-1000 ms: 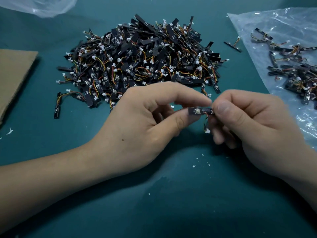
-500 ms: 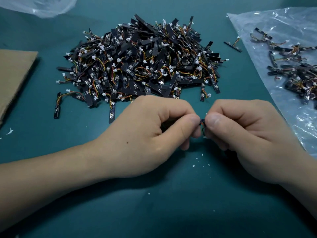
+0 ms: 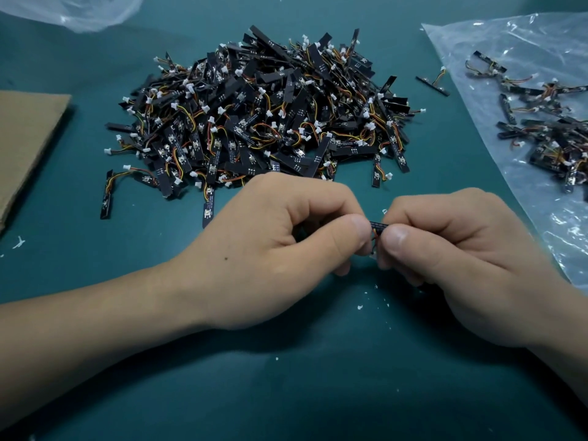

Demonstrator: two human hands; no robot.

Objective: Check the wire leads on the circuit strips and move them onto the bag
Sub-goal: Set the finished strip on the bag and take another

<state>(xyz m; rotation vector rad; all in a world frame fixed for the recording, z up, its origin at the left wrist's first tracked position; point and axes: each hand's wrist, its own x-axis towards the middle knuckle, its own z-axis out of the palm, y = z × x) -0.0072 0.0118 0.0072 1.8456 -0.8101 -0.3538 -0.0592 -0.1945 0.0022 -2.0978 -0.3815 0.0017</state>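
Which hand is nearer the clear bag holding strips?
Right. The right hand lies just left of the clear bag, at its edge; the left hand is farther left, beyond the circuit strip both hands pinch.

**Soft overhead light, murky lower edge**

Cool, even light falls from above on the green table (image 3: 79, 249), brightest across the middle and dim along the bottom of the frame. Broad, soft-edged shadows pool beneath the left hand (image 3: 276, 249), the right hand (image 3: 461, 262) and both forearms. White glare streaks the crinkled bag (image 3: 525, 36) at right. The pile (image 3: 261, 116) reads fairly sharp, while the cardboard (image 3: 28, 138) at the left edge looks soft. Wide-angle stretch shows toward the borders, and fine detail is smeared.
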